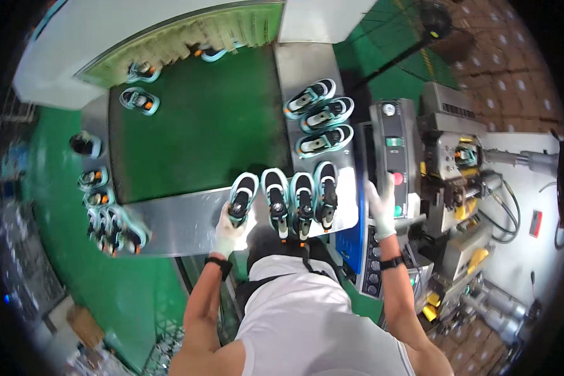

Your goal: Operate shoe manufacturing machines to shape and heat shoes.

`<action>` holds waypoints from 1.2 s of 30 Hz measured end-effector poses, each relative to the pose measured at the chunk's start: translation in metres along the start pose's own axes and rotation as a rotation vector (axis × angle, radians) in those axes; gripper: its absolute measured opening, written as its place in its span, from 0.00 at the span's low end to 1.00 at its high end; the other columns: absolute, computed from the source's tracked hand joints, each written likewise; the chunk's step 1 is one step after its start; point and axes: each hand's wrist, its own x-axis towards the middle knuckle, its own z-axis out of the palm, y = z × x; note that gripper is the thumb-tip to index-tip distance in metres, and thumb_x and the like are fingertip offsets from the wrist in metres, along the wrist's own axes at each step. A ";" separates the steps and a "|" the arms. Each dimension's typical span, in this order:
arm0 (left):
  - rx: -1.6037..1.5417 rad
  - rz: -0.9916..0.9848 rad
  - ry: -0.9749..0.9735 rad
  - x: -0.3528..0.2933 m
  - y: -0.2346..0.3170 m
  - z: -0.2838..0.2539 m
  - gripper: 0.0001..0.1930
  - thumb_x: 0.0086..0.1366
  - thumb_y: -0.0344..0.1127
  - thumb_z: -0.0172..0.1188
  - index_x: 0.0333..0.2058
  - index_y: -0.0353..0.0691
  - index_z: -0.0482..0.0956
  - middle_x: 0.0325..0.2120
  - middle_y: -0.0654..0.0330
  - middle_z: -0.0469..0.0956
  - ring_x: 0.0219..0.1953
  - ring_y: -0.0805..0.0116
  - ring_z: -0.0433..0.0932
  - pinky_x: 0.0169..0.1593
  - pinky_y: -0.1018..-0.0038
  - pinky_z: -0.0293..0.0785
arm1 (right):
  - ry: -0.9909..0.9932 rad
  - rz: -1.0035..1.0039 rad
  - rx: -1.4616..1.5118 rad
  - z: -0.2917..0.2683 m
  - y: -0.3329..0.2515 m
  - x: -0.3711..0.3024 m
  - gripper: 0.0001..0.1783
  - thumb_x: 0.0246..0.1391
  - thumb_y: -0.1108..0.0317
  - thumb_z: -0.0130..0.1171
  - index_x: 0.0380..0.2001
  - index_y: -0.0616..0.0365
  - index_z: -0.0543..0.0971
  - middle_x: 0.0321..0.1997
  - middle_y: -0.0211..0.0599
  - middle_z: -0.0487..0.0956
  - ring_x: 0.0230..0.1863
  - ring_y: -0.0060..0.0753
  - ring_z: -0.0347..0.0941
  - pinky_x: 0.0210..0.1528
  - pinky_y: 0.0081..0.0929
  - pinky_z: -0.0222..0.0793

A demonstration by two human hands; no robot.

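Note:
My left hand (229, 227), in a white glove, grips the heel end of a black shoe (244, 194) with a pale turquoise sole at the metal table's near edge. Just right of it, several similar shoes (302, 199) stand in a row, toes pointing away from me. My right hand (382, 203), gloved as well, has its fingers stretched out over the machine's control panel (393, 156). Its fingers lie close to a red button (398, 178) and a green button (397, 211); I cannot tell whether they touch either one.
A green conveyor belt (200, 138) runs out from under a fringed curtain (188, 41), carrying a few shoes. More shoes (319, 116) lie on the right ledge, others (113, 229) at the table's left end. The metal machine (457, 163) on the right has a shoe (465, 155) in it.

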 end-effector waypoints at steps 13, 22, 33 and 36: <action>0.113 0.008 -0.308 0.106 0.101 -0.101 0.34 0.50 0.42 0.72 0.51 0.30 0.70 0.41 0.43 0.81 0.47 0.52 0.82 0.52 0.65 0.76 | 0.331 0.694 0.595 0.179 -0.098 0.116 0.17 0.46 0.59 0.72 0.26 0.61 0.78 0.20 0.33 0.76 0.17 0.29 0.71 0.20 0.30 0.65; 0.063 0.241 -0.535 0.124 0.192 -0.103 0.33 0.51 0.45 0.72 0.50 0.31 0.71 0.43 0.46 0.80 0.46 0.54 0.81 0.53 0.64 0.75 | 0.198 0.557 1.331 0.045 -0.133 -0.071 0.16 0.56 0.66 0.63 0.45 0.63 0.80 0.43 0.35 0.82 0.44 0.29 0.79 0.50 0.30 0.75; 0.159 0.677 -1.578 -0.120 0.285 0.075 0.31 0.57 0.26 0.67 0.59 0.30 0.68 0.52 0.51 0.77 0.51 0.62 0.77 0.58 0.67 0.72 | 1.013 0.799 1.238 -0.036 -0.137 -0.368 0.36 0.52 0.66 0.70 0.63 0.62 0.70 0.41 0.30 0.79 0.34 0.17 0.74 0.37 0.19 0.71; 0.208 0.813 -1.758 -0.198 0.252 0.083 0.28 0.57 0.26 0.67 0.57 0.31 0.69 0.50 0.53 0.77 0.49 0.65 0.77 0.56 0.68 0.73 | 1.388 0.763 1.142 0.005 -0.126 -0.457 0.38 0.49 0.67 0.72 0.63 0.60 0.70 0.52 0.35 0.79 0.53 0.22 0.73 0.59 0.25 0.68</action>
